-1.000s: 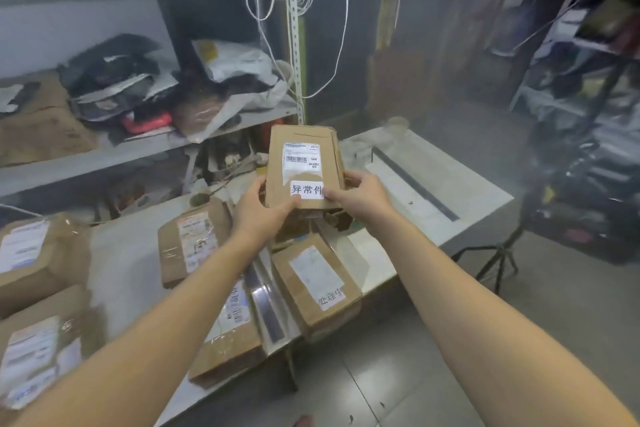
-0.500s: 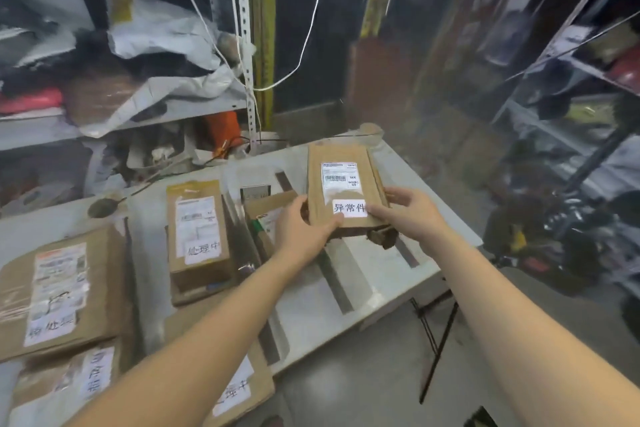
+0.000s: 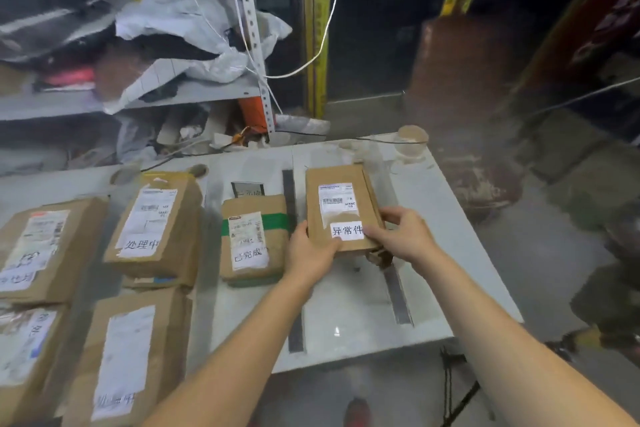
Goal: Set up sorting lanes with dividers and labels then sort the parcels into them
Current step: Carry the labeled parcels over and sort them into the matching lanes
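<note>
Both hands are closed on one brown parcel (image 3: 341, 208). The left hand (image 3: 308, 253) grips its near left corner with the thumb laid on the top face. The right hand (image 3: 405, 236) grips its near right edge with the fingers curled round the side. The parcel lies face up, low over the right part of the white table (image 3: 363, 315). Whether its underside touches the tabletop cannot be told.

It carries a printed shipping slip and, nearer the hands, a white label (image 3: 347, 230) reading 异常件. The right thumb touches that label's edge.

Two dark divider strips run front to back on the table. The left strip (image 3: 295, 333) passes just beside the parcel's left edge. The right strip (image 3: 398, 295) disappears beneath the right hand and the parcel, so the parcel sits over the lane between them and over part of that strip.

Across the left strip lies a parcel bound with green tape (image 3: 256, 239), marked 已完成, with a small lane label (image 3: 247, 189) on the table beyond it. Further left is a parcel marked 处理中 (image 3: 156, 229), resting on another. More labelled parcels — their text blurred — fill the left edge (image 3: 41, 246) and near left (image 3: 128, 354).

A tape roll (image 3: 412, 142) stands at the far right corner. A cluttered shelf (image 3: 207, 90) stands behind.
</note>
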